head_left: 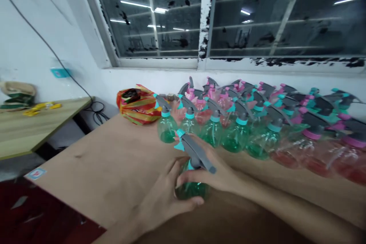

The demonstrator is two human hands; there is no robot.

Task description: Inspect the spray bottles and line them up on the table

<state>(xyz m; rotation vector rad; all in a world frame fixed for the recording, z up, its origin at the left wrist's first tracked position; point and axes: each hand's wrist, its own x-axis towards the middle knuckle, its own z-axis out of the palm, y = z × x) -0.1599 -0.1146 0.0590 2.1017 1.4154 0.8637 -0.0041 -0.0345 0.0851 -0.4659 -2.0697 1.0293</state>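
Note:
A green spray bottle (192,190) with a grey trigger head and teal nozzle stands on the brown cardboard surface (108,164) near the front. My left hand (164,198) wraps around the bottle's body from the left. My right hand (219,171) grips its neck and grey sprayer head from the right. Both hands are closed on the same bottle.
Behind the hands, several green spray bottles (213,131) and pink spray bottles (314,148) stand in rows under the window. A red-and-yellow striped bag (137,105) lies at the back left. A wooden table (34,129) with small items is to the left, beyond a gap.

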